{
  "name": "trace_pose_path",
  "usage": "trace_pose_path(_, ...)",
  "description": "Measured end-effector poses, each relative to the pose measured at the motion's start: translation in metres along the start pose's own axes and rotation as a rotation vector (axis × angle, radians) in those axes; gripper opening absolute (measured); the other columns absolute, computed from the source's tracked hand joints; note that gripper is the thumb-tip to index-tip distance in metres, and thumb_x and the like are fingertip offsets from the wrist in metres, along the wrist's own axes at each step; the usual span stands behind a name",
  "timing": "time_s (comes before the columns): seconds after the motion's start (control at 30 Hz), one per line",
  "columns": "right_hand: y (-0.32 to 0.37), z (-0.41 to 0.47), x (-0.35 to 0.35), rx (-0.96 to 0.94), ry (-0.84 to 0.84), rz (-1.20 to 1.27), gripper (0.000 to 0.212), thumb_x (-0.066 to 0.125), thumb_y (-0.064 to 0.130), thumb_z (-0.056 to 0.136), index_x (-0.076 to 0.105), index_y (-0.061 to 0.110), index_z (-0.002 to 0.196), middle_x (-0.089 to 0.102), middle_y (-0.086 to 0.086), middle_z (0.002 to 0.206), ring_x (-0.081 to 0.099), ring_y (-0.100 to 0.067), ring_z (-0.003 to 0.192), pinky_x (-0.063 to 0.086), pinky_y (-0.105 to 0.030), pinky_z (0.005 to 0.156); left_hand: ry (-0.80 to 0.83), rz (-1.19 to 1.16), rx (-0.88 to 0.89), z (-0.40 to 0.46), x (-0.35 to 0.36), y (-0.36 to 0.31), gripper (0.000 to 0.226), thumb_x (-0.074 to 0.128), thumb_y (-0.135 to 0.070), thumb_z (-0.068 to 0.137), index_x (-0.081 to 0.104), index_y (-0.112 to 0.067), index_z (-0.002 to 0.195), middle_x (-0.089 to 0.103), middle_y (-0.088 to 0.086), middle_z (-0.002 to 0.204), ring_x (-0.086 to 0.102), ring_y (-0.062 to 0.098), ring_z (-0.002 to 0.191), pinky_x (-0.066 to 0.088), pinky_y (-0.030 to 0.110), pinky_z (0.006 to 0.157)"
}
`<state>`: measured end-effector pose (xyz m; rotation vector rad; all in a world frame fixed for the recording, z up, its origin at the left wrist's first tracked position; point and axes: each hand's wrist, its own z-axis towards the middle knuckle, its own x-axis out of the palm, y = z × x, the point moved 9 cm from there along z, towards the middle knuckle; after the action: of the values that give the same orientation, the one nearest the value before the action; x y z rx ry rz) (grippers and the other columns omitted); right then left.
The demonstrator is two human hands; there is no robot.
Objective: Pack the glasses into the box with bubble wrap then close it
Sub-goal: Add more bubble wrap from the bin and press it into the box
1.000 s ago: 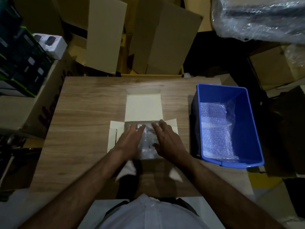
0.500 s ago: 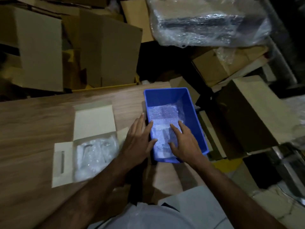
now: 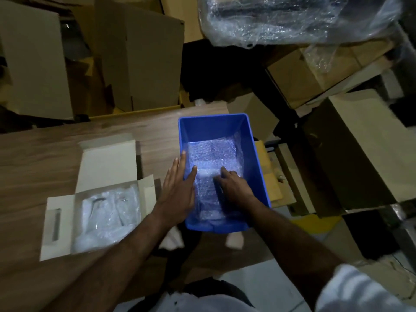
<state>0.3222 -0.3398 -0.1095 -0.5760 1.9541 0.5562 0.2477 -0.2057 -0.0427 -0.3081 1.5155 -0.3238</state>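
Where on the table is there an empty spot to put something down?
Bare wood on the table lies left of the white box's raised lid, and behind it toward the blue bin. It is crowded between box and bin, where the left hand rests.

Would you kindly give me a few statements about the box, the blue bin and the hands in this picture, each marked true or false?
1. The white box on the table has its lid open. True.
2. Wrapped items already lie inside the box. True.
3. The blue bin stands to the left of the box. False: it stands to the right of it.
4. The right hand is inside the bin, on the bubble wrap. True.
5. The left hand holds the box lid. False: it lies with fingers straight across the bin's left rim.
6. The bin holds nothing. False: bubble wrap lies in it.
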Motion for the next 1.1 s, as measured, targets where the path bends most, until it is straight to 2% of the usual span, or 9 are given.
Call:
trace_pose_path(0.13,-0.004,0.008,-0.017,-0.003,-0.188,0.070,0.022,0.052,0.016,0.097,0.061,0.013,0.117,0.058,-0.010,0.123,0.061,-0.034,0.108,0.056,-0.044,0.075,0.009,-0.022,0.005,0.001,0.002,0.002,0.065,0.044,-0.018,0.096,0.027,-0.017,0.159,-0.008,0.019,0.168,-0.005,0.037,0.156,0.014,0.053,0.125)
trace_pose_path(0.33,-0.009,0.020,-0.027,0.020,-0.255,0.125,0.039,0.057,0.009,0.093,0.056,0.012,0.132,0.062,-0.011,0.119,0.062,-0.035,0.105,0.053,-0.046,0.077,0.020,-0.020,-0.026,0.000,0.003,0.003,0.071,0.050,-0.014,0.099,0.020,-0.026,0.161,-0.015,0.012,0.168,-0.012,0.030,0.156,0.010,0.047,0.125)
trace_pose_path(0.5,-0.019,0.016,-0.040,0.049,-0.413,0.095,0.020,0.065,0.009,0.086,0.070,0.016,0.103,0.068,-0.005,0.099,0.063,-0.031,0.090,0.037,-0.032,0.058,0.044,-0.015,-0.047,0.000,0.003,0.004,0.079,0.054,-0.016,0.098,0.009,-0.029,0.162,-0.020,0.008,0.168,-0.014,0.028,0.156,0.006,0.046,0.125)
trace_pose_path(0.6,-0.017,-0.003,-0.060,0.011,-0.629,0.072,0.018,0.071,0.011,0.080,0.071,0.019,0.096,0.072,-0.001,0.104,0.058,-0.028,0.093,0.035,-0.034,0.069,0.045,-0.024,-0.051,0.000,0.003,0.002,0.080,0.052,-0.019,0.100,0.004,-0.027,0.162,-0.021,0.007,0.168,-0.016,0.028,0.155,0.007,0.048,0.126)
trace_pose_path(0.7,-0.005,-0.032,-0.084,-0.015,-0.769,0.094,0.012,0.065,0.019,0.089,0.068,0.020,0.100,0.065,-0.004,0.133,0.052,-0.032,0.126,0.036,-0.047,0.102,0.034,-0.035,-0.056,0.000,0.000,0.004,0.086,0.057,-0.039,0.099,0.002,-0.021,0.162,-0.018,0.007,0.168,-0.014,0.027,0.156,0.009,0.051,0.126)
trace_pose_path(0.8,0.012,-0.058,-0.104,-0.102,-0.869,0.115,0.011,0.065,0.018,0.092,0.071,0.015,0.101,0.068,-0.008,0.130,0.054,-0.036,0.131,0.035,-0.055,0.113,-0.058,-0.165,-0.100,0.001,-0.017,0.002,0.103,0.061,-0.061,0.088,0.005,-0.017,0.162,-0.006,0.009,0.170,-0.007,0.026,0.157,0.005,0.043,0.126)
trace_pose_path(0.87,0.022,-0.072,-0.116,-0.167,-0.911,0.126,0.015,0.065,0.016,0.091,0.072,0.012,0.104,0.070,-0.009,0.127,0.057,-0.036,0.129,0.037,-0.055,0.112,-0.125,-0.296,-0.103,0.006,-0.031,-0.003,0.101,0.064,-0.060,0.085,0.014,-0.017,0.162,0.002,0.008,0.170,-0.002,0.025,0.157,0.008,0.041,0.125)
trace_pose_path(1.0,0.045,-0.105,-0.153,-0.291,-1.029,0.123,0.019,0.064,0.014,0.091,0.075,0.009,0.107,0.073,-0.008,0.121,0.064,-0.032,0.121,0.042,-0.051,0.109,-0.124,-0.603,0.000,0.016,-0.061,-0.015,0.049,0.061,-0.037,0.097,0.055,-0.025,0.143,0.029,0.001,0.165,0.026,0.016,0.153,0.026,0.045,0.124)
trace_pose_path(1.1,0.056,-0.123,-0.187,-0.296,-1.011,0.166,0.036,0.071,0.029,0.089,0.071,0.010,0.119,0.072,-0.005,0.120,0.064,-0.025,0.118,0.039,-0.046,0.112,-0.078,-0.874,-0.069,0.006,-0.096,-0.011,0.029,0.056,-0.014,0.097,0.070,-0.016,0.123,0.068,-0.002,0.129,0.062,0.012,0.122,0.050,0.043,0.105)
